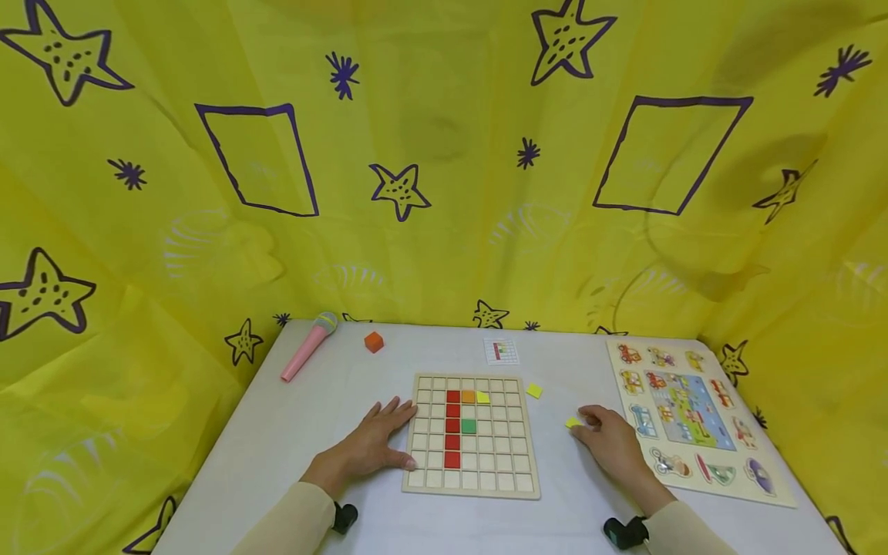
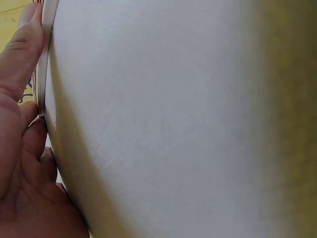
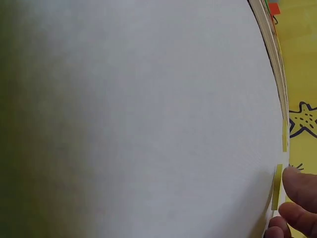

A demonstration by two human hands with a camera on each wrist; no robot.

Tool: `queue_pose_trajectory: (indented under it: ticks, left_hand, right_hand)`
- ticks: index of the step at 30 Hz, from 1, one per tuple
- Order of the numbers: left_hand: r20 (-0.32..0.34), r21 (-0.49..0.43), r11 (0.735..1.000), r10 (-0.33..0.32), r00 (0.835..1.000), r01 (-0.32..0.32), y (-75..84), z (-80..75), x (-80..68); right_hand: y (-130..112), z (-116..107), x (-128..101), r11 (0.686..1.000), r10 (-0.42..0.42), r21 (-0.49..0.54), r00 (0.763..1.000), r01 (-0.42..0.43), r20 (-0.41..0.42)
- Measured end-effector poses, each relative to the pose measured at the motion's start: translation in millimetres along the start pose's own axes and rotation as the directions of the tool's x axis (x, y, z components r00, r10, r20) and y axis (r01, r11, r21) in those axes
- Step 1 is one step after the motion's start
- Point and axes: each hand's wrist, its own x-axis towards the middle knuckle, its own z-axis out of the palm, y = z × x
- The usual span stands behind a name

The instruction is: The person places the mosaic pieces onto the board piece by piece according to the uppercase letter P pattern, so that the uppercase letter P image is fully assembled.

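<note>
A wooden grid board (image 1: pixel 470 490) lies on the table, with a column of red tiles (image 1: pixel 452 425), an orange tile (image 1: pixel 468 397), a yellow tile (image 1: pixel 483 398) and a green tile (image 1: pixel 469 425) in its cells. My left hand (image 1: pixel 371 441) rests spread at the board's left edge, thumb lower and fingers higher. In the left wrist view the thumb (image 2: pixel 22 54) lies along the board's side. Right of the board, my right hand (image 1: pixel 613 447) pinches a loose yellow tile (image 1: pixel 572 422) between thumb and fingertips, close to the table. Another loose yellow tile (image 1: pixel 533 391) lies nearer the board.
A small pattern card (image 1: pixel 501 351) lies behind the board. At the back left are a pink toy microphone (image 1: pixel 310 346) and an orange cube (image 1: pixel 374 342). A picture puzzle board (image 1: pixel 694 482) takes up the right side. Yellow curtain (image 1: pixel 444 254) encloses the table's back and sides.
</note>
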Motion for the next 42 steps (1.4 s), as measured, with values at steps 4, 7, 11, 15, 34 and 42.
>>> queue_pose_trajectory:
  ticks: [4, 7, 11, 15, 34, 42]
  left_hand:
    - [-0.004, -0.006, 1.000, -0.003, 1.000, 0.003, -0.6, -0.3, -0.2]
    - [-0.003, -0.007, 1.000, 0.001, 1.000, -0.001, -1.4, -0.1, 0.0]
    - [0.000, -0.006, 1.000, 0.006, 1.000, -0.006, -2.0, 0.2, 0.3]
    - [0.001, -0.004, 1.000, 0.010, 1.000, -0.010, -2.4, 0.6, 0.7]
    - [0.002, 0.001, 1.000, 0.010, 1.000, -0.010, -2.1, 0.7, 1.7]
    - [0.002, -0.007, 1.000, 0.002, 1.000, -0.002, -2.1, 0.9, 1.1]
  right_hand:
    - [-1.4, 2.9, 1.4, 0.999, -0.036, -0.033, 0.999, 0.036, 0.012]
    - [-3.8, 5.4, 2.9, 0.996, -0.082, -0.039, 0.996, 0.083, 0.025]
    - [-6.3, 5.6, 3.1, 0.996, -0.086, -0.010, 0.995, 0.086, 0.054]
    - [-5.7, 4.1, 2.4, 1.000, -0.019, 0.018, 0.998, 0.018, 0.060]
    - [-2.2, 8.3, 5.7, 0.998, -0.025, -0.050, 0.998, 0.028, 0.059]
    - [-3.7, 7.2, 4.1, 1.000, -0.026, -0.017, 0.999, 0.026, 0.035]
